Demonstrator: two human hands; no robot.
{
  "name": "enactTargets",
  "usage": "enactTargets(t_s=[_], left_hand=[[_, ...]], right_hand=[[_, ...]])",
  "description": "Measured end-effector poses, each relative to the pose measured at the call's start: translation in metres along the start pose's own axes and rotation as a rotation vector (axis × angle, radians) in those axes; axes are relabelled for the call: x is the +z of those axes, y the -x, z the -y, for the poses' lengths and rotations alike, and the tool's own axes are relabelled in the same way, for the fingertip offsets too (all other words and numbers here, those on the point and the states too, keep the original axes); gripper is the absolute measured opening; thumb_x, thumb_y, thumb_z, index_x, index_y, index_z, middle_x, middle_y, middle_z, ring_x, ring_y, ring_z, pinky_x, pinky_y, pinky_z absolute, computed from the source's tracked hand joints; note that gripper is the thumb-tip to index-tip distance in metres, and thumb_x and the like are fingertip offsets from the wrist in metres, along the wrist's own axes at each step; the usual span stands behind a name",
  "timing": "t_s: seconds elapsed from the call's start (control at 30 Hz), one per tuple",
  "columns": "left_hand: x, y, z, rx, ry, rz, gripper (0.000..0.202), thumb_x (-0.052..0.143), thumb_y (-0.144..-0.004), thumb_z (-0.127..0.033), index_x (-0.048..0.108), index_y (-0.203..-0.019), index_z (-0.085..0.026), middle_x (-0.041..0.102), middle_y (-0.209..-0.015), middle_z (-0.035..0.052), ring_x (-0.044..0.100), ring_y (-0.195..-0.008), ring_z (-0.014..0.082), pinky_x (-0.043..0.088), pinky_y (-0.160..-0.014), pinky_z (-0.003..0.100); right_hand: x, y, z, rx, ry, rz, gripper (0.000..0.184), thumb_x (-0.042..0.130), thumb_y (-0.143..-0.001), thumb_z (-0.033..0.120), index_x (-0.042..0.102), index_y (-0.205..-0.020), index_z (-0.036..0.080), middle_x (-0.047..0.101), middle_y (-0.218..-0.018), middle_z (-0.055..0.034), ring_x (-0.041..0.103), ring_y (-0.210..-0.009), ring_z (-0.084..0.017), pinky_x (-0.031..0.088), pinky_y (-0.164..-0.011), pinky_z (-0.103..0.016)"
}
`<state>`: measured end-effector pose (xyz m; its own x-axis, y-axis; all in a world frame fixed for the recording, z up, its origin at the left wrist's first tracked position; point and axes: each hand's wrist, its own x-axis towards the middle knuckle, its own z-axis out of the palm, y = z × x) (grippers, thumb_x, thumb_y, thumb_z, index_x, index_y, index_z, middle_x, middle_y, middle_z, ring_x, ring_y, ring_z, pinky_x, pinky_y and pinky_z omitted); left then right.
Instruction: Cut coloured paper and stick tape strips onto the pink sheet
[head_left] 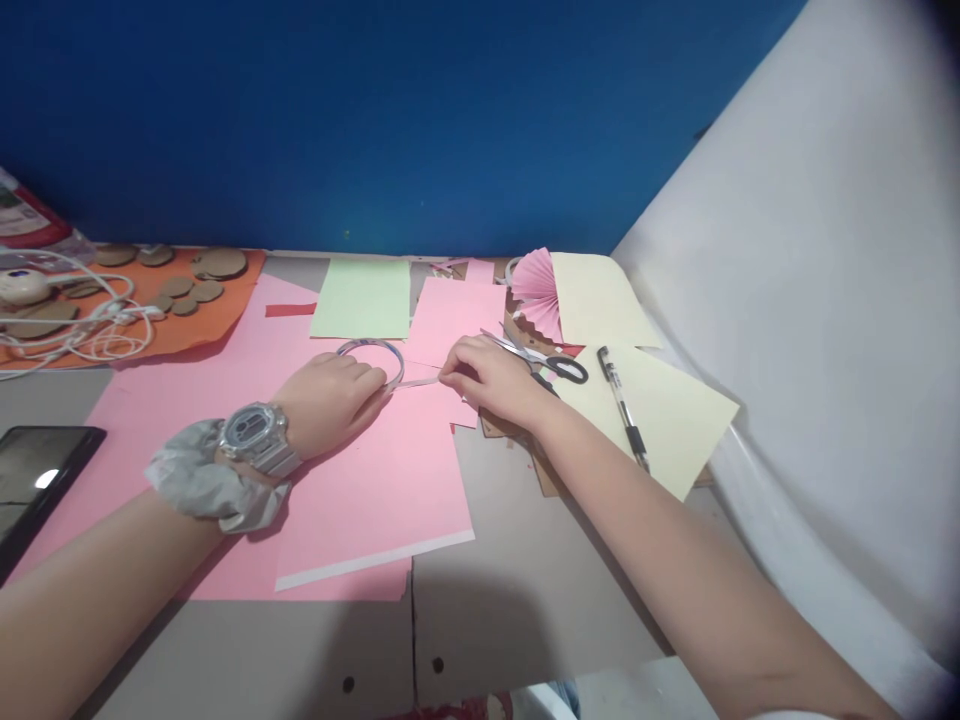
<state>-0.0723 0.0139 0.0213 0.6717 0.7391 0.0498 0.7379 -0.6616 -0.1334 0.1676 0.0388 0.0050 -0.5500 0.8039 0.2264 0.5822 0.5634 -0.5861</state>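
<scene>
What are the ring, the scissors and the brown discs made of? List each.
The thin whitish ring looks like glossy tape, since a strip leads off it; the black-handled scissors have shiny metal blades, plastic-looking grips; the round brown discs look matte, likely cardboard.

Scissors (551, 362) and a pen (621, 405) lay at three o'clock. A phone (34, 480) sat at nine, cardboard discs (199, 275) at ten.

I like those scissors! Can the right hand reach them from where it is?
Probably yes. The scissors lie just behind the right hand with nothing on top. But it pinches a strip pulled from the tape ring the left hand holds, so it must let go first.
</scene>
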Motion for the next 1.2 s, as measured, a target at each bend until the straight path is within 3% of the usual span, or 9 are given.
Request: enactTargets(t_s=[0.2,0.5,0.83,1.2], left_hand=[[-0.006,0.004,0.001,-0.036,0.024,0.016,0.028,0.036,-0.092,-0.034,0.055,-0.078,-0.019,0.062,-0.072,0.0064,0.058,-0.069,0.0232,0.036,-0.065,0.036],[-0.01,0.019,0.012,-0.051,0.035,0.068,0.029,0.035,-0.092,-0.035,0.058,-0.084,-0.019,0.065,-0.08,0.0055,0.059,-0.078,0.0234,0.038,-0.077,0.039],[-0.002,0.041,0.016,-0.044,0.034,-0.045,0.032,0.036,-0.093,-0.035,0.06,-0.081,-0.017,0.061,-0.081,0.008,0.053,-0.08,0.0233,0.041,-0.08,0.038],[0.002,0.047,0.015,-0.084,0.042,-0.099,0.03,0.041,-0.092,-0.037,0.063,-0.086,-0.018,0.063,-0.09,0.0096,0.057,-0.089,0.0246,0.042,-0.085,0.041]], right_hand=[[-0.001,0.0,0.001,0.004,0.016,0.0,0.01,0.055,-0.083,0.014,0.058,-0.075,0.02,0.061,-0.085,-0.0012,0.052,-0.085,-0.018,0.036,-0.073,-0.029],[0.0,0.0,0.001,-0.002,0.004,0.001,0.009,0.056,-0.082,0.014,0.057,-0.075,0.02,0.061,-0.085,-0.0012,0.052,-0.085,-0.017,0.036,-0.073,-0.029],[0.0,0.0,0.001,-0.006,0.004,0.013,0.009,0.054,-0.083,0.014,0.058,-0.076,0.02,0.061,-0.085,-0.0014,0.052,-0.085,-0.018,0.036,-0.072,-0.029],[0.0,0.001,-0.001,-0.014,0.01,0.009,0.009,0.055,-0.083,0.014,0.057,-0.076,0.02,0.061,-0.085,-0.0012,0.053,-0.085,-0.018,0.036,-0.074,-0.029]])
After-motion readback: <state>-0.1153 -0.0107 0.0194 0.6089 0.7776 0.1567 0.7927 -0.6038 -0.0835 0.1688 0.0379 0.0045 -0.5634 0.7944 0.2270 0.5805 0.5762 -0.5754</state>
